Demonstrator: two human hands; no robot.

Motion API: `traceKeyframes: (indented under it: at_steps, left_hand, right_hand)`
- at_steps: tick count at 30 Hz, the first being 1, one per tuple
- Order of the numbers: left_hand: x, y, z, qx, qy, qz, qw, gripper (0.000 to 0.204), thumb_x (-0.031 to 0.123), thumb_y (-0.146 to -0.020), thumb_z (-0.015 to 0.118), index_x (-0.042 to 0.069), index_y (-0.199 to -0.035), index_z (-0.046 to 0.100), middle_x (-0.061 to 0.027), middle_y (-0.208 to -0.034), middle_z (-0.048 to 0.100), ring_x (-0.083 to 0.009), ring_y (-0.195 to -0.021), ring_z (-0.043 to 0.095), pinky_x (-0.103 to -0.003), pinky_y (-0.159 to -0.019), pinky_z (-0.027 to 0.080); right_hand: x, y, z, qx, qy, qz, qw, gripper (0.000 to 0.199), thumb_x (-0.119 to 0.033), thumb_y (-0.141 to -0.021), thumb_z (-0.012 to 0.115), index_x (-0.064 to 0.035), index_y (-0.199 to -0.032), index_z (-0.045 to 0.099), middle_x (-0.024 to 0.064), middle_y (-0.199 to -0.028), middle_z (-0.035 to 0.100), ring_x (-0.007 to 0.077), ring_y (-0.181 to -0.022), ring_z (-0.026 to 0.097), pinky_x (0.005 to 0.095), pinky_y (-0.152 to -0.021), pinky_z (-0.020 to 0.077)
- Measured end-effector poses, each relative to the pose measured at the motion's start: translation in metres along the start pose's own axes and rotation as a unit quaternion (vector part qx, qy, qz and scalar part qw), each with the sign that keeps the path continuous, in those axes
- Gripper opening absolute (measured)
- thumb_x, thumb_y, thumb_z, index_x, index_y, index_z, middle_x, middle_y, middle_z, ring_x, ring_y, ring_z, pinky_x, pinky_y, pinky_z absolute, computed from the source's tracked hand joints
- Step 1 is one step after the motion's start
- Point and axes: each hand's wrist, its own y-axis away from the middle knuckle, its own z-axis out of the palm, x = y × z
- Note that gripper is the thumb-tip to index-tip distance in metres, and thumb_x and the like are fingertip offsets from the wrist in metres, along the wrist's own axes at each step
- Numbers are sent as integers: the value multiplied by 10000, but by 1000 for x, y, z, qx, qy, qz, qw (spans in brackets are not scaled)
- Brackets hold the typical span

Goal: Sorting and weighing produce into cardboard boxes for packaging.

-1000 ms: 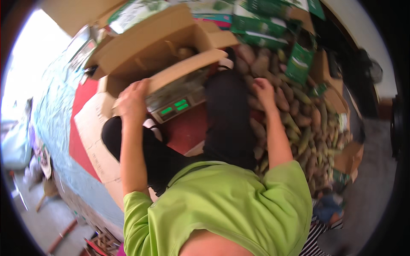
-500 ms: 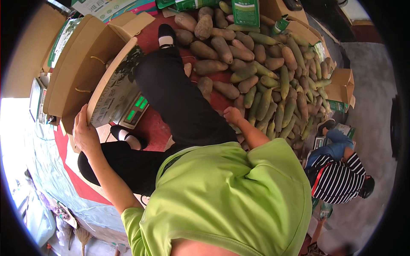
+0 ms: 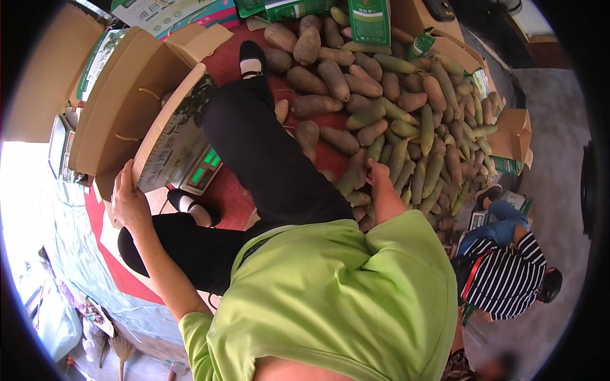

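My left hand (image 3: 131,202) grips the lower edge of an open cardboard box (image 3: 175,136) with a printed side, thumb on one side of the wall. That box stands by a weighing scale (image 3: 206,173) with a green lit display. To the right of my knee, my right hand (image 3: 380,176) is at the near edge of a heap of long vegetables, which look like radishes. Its fingertips are beside or against a greenish-brown radish (image 3: 351,175); whether they close on it is not clear. More radishes (image 3: 396,155), muddy brown and green, spread beyond.
A second open box (image 3: 117,101) stands at the left. Green packages (image 3: 367,24) lie at the far side of the heap. At the right, a person in a striped top (image 3: 505,279) works beside another box (image 3: 510,136). A broom (image 3: 122,348) is at lower left.
My right hand has moved right, away from my knee and onto the radish heap. My left hand keeps its hold on the box. The person at the right has shifted their arms.
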Motion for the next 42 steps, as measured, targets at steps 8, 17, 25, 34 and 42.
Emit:
traceKeyframes:
  at_steps: [8,17,25,34,42]
  left_hand:
    - [-1,3,-3,9,-6,-3,1000,498,-60,-770,485,207,-1167,624,-35,-1123,639,-279,-993,619,-385,-833,493]
    - [1,2,-5,17,-12,-1,1000,497,-63,-766,492,217,-1157,621,-8,-1112,639,-270,-994,613,-374,-850,485]
    - [7,1,-9,16,-3,0,1000,459,-58,-763,518,186,-1137,621,-14,-1081,640,-263,-1002,607,-369,-859,477]
    - [6,0,-12,21,-13,14,1000,450,-56,-755,512,168,-1131,615,-33,-1067,641,-248,-1016,605,-369,-879,464]
    - [3,-1,-14,20,-1,16,1000,409,-30,-770,523,173,-1109,628,-26,-1062,648,-246,-1012,609,-369,-875,470]
  right_hand:
    - [-16,-6,23,-11,-57,53,997,395,-309,-746,778,-93,-1021,594,59,-979,567,248,-719,516,392,-584,471]
    - [-17,-10,4,-44,57,-60,996,310,-232,-700,777,-39,-877,611,82,-796,582,212,-569,516,347,-488,435]
    - [-21,18,-26,-147,-55,45,987,339,-335,-737,717,-87,-922,577,87,-813,600,123,-491,425,243,-445,305]
    - [-45,116,-13,-316,-308,86,893,331,-344,-829,662,-86,-1018,577,69,-855,625,105,-497,380,236,-475,291]
    - [-93,219,19,-367,-57,-310,875,198,-191,-839,656,-77,-977,573,-47,-738,497,57,-511,380,211,-460,294]
